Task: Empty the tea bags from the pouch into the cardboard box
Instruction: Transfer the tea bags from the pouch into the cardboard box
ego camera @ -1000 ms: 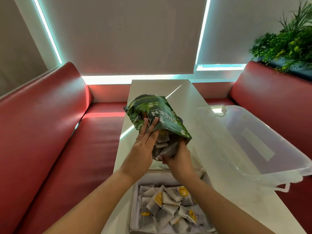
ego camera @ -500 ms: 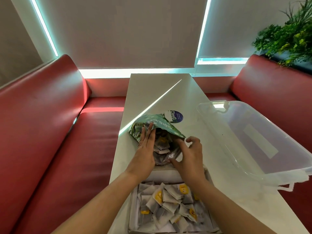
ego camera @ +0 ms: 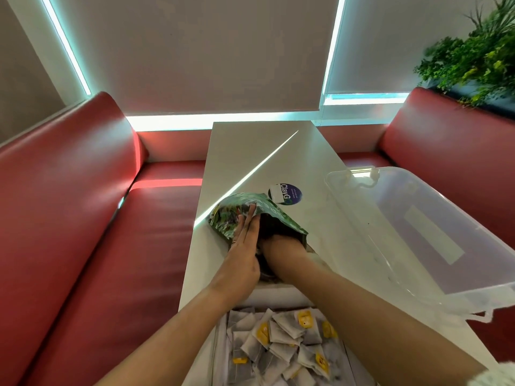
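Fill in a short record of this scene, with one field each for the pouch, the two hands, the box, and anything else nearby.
Pouch: green pouch, beyond the box, mouth open toward it
Left hand: left hand, straight fingers flat against the pouch's outside
Right hand: right hand, reaching into the pouch's mouth; fingers hidden
Box: cardboard box, nearest the person, holding many tea bags
Others: clear plastic bin to the right; round sticker beyond the pouch

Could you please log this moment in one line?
left hand: flat on pouch | right hand: inside pouch, fingers hidden | box: holds tea bags
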Demonstrator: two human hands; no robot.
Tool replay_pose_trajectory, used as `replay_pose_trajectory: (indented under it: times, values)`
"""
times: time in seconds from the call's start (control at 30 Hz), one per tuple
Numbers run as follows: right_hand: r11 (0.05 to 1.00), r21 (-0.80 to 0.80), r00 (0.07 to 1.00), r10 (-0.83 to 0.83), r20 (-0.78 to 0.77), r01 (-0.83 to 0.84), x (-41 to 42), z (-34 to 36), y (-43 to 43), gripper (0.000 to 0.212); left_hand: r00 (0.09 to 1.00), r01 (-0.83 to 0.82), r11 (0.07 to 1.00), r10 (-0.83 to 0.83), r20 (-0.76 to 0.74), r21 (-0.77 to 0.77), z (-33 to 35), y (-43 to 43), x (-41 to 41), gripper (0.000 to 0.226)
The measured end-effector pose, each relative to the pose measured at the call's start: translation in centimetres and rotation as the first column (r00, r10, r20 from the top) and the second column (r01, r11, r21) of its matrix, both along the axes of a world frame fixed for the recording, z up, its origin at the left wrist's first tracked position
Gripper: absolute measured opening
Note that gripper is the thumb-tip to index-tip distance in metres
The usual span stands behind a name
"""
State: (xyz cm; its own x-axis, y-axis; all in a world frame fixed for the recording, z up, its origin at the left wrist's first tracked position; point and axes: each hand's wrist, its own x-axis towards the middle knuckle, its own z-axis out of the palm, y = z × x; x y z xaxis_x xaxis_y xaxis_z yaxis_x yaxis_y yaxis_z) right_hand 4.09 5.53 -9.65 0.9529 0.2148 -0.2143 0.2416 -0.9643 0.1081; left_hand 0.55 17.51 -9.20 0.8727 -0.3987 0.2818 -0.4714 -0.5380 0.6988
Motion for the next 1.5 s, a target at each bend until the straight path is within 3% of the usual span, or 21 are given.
replay_pose_trajectory:
  times: [0.2,0.33,0.47,0.6,0.73,0.8,0.87,0.93,1.07,1.17,1.23,1.33,1.4,1.5]
  values:
    - [0.991,0.106,0.973,0.060,0.223,-0.085,-1.3,0.3,-0.2,0.030,1.000,-0.006,1.000,0.006,-0.018,-0.002,0.3,0.3,0.1,0.091]
    - [0.933,0.315,0.904,0.023,0.426,-0.172,-5.4,1.5,-1.6,0.036,1.000,0.002,1.000,-0.002,-0.032,0.017,0.4,0.9,0.4,0.089]
    - [0.866,0.443,0.857,-0.032,0.514,-0.234,-10.4,2.0,-4.0,0.037,0.998,0.038,0.997,-0.035,-0.049,0.072,0.4,1.6,0.5,0.088]
    - [0.836,0.495,0.875,-0.036,0.483,-0.238,-15.1,0.2,-6.0,0.032,0.998,0.055,0.995,-0.052,-0.045,0.086,0.4,1.9,0.4,0.087]
    - [0.936,0.343,0.973,-0.002,0.232,-0.080,-16.2,-2.6,-7.0,0.057,0.999,0.023,0.997,-0.019,-0.049,0.074,0.5,1.7,-0.1,0.089]
    - [0.912,0.409,0.985,-0.088,0.150,0.019,-16.0,-2.5,-7.5,0.059,0.999,0.015,0.998,-0.013,-0.037,0.063,0.4,1.6,-0.4,0.089]
    - [0.833,0.553,0.965,-0.158,0.207,0.018,-15.3,-1.6,-7.4,0.052,0.999,0.012,0.998,-0.011,-0.030,0.064,0.3,1.5,-0.5,0.090]
    - [0.810,0.582,0.934,-0.155,0.323,-0.067,-14.1,-0.4,-6.7,0.048,0.999,0.009,0.998,-0.006,-0.038,0.067,0.2,1.5,-0.7,0.090]
    - [0.937,0.324,0.956,0.032,0.290,-0.129,-10.7,0.1,-4.0,0.071,1.000,0.011,0.999,-0.010,-0.028,0.050,0.5,1.3,-0.9,0.090]
    - [0.965,0.199,0.959,0.116,0.259,-0.171,-8.6,-0.7,-3.2,0.055,1.000,0.012,0.999,-0.011,-0.012,0.045,0.7,1.3,-0.9,0.089]
    - [0.949,0.230,0.944,0.141,0.299,-0.214,-8.5,-0.6,-3.2,0.041,1.000,0.005,0.999,-0.004,-0.017,0.049,0.7,1.4,-0.8,0.086]
    - [0.892,0.372,0.913,0.097,0.396,-0.256,-10.7,0.3,-4.4,0.043,1.000,0.009,0.999,-0.008,-0.019,0.041,0.6,1.6,-0.6,0.087]
    - [0.867,0.438,0.932,0.077,0.355,-0.239,-12.8,0.8,-5.2,0.046,1.000,0.011,0.999,-0.010,-0.019,0.040,0.4,1.7,-0.5,0.088]
    - [0.908,0.400,0.982,0.055,0.181,-0.125,-14.9,0.2,-6.6,0.058,1.000,0.001,0.999,0.000,-0.022,0.047,0.2,1.7,-0.5,0.086]
